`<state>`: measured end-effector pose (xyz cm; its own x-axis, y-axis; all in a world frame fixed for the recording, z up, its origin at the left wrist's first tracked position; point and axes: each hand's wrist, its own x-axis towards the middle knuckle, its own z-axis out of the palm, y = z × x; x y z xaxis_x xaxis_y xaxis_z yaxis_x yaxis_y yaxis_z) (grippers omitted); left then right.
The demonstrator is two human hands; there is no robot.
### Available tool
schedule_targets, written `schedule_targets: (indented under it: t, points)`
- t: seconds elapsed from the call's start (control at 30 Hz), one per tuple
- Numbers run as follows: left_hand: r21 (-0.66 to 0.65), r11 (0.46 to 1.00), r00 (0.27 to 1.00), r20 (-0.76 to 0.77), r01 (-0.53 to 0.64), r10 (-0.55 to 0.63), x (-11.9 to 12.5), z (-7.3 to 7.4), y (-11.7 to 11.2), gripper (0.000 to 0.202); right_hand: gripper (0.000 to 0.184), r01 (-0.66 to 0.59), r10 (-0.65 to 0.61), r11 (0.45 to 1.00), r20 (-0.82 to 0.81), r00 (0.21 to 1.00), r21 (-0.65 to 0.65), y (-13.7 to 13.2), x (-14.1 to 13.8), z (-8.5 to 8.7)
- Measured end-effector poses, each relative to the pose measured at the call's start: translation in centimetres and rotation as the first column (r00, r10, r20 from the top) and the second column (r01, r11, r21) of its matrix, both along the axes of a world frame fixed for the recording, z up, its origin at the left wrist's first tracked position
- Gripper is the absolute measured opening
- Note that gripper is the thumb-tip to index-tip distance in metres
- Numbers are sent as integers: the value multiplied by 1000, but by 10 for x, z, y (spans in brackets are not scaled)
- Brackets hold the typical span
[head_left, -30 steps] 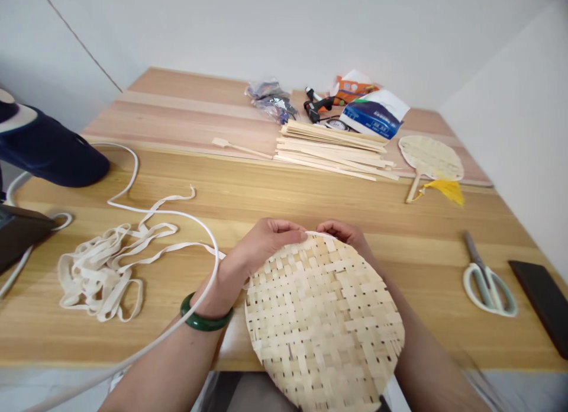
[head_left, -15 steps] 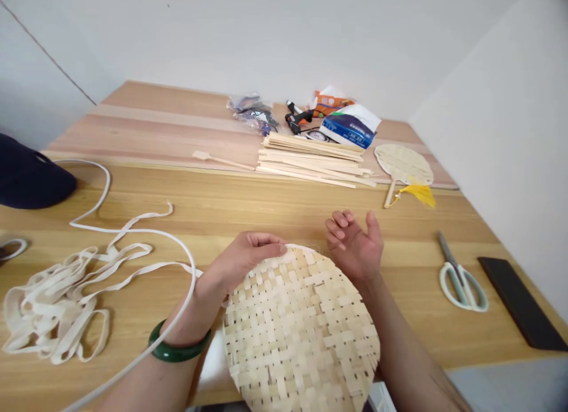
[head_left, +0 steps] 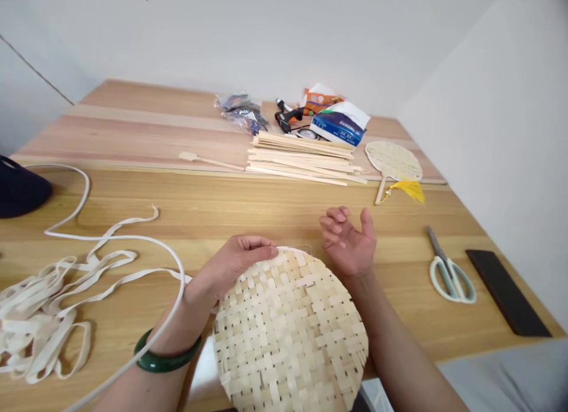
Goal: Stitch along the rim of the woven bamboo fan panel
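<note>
A round, pale woven bamboo fan panel is held at the front of a light pine table, with its lower part reaching past the table's near edge. Its upper rim is grasped by the left hand, the fingers curled over the weave, and a glossy green bangle is worn on that wrist. The right hand is held open just above the rim, its fingers loosely spread and released from the panel. A thin white cord is draped over the left forearm, and a tangled heap of flat cream strips is piled to the left. Farther back, a stack of flat bamboo strips is laid out, and a small oval bamboo fan with a yellow tassel is placed to its right. White-handled scissors and a black rectangular slab are set near the table's right side.
</note>
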<state>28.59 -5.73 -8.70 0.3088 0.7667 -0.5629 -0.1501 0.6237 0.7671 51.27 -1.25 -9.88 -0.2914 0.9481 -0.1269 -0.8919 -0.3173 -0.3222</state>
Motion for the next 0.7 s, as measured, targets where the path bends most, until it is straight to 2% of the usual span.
schedule_targets:
  t: [0.13, 0.37, 0.5, 0.7]
  points:
    - [3, 1000, 1000, 5, -5, 5, 1, 1, 0, 21, 24, -24, 24, 1000, -73, 997, 10, 0, 0, -1]
    - [-8, 1000, 1000, 18, -5, 6, 1, 2, 0, 20, 28, -15, 15, 1000, -96, 995, -3, 0, 1, -1]
    - [-8, 1000, 1000, 20, -14, 14, 1, 1, 0, 18, 29, 16, -16, 1000, -12, 1000, -10, 0, 1, -1]
    - [-5, 1000, 1000, 20, -19, 19, 2, -1, 0, 18, 29, 27, -34, 998, 153, 988, 48, 2, 0, -5]
